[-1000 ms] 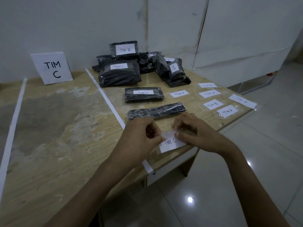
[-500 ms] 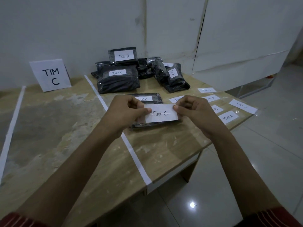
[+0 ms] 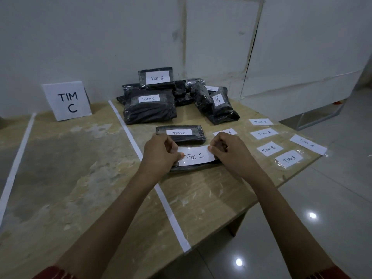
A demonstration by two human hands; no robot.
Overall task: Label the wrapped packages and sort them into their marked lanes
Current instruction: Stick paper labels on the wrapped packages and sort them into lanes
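Note:
A white "TIM C" label (image 3: 196,156) on clear tape is stretched between my hands just over a long black wrapped package (image 3: 193,167) lying on the table. My left hand (image 3: 161,153) pinches the label's left end and my right hand (image 3: 228,151) pinches its right end. Most of that package is hidden under the label and my hands. Behind it lies another flat black package labelled "TIM C" (image 3: 181,133). A heap of black packages (image 3: 153,103), some labelled "TIM B" or "TIM C", sits at the back.
A "TIM C" lane sign (image 3: 67,100) leans on the wall, with white tape lines (image 3: 128,133) marking the lane on the wooden table (image 3: 76,168). Several loose labels (image 3: 269,149) lie near the right table edge. Tiled floor lies beyond the right edge.
My hands carried the label from the near table edge forward over the long black package and lowered it close to the wrap.

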